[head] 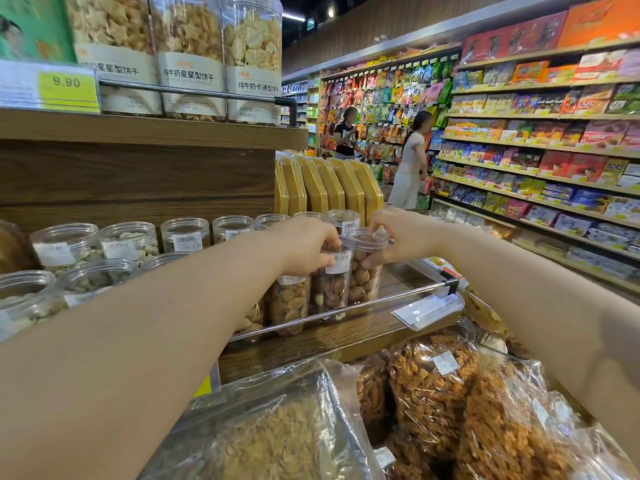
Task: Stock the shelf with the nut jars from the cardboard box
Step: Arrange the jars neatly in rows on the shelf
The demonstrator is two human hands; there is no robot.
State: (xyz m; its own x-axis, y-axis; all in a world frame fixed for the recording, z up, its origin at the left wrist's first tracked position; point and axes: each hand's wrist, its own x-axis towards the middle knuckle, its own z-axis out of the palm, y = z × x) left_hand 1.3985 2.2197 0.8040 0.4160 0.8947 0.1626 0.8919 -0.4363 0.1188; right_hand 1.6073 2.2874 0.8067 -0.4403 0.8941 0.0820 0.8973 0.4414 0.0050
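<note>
- While both stood on the wooden shelf [398, 282] behind its metal rail [363, 304], one nut jar [329, 289] sat in the left hand [304, 245], grip clamped round its lid. A second jar [366, 275], just beside it, was pinched at the rim by the right hand [398, 237].
- Judged from the frame, the step in hand was placement: both jars were being seated at the right end of a front row of like jars.
- Next, each grip would need to come apart cleanly without tipping the pair, then go back for more stock; the cardboard box was out of view.
- A white barcode sticker [341, 261] on the first nut jar was too small to read.
- Above, tall biscuit tubs [188, 57] carried Chinese labels, one reading "纯牛奶星星型饼干"; a yellow price tag [65, 83] read "9.90".
- Clear bags of snacks [433, 382] lay below, and two shoppers [412, 161] stood in the aisle beyond.
</note>
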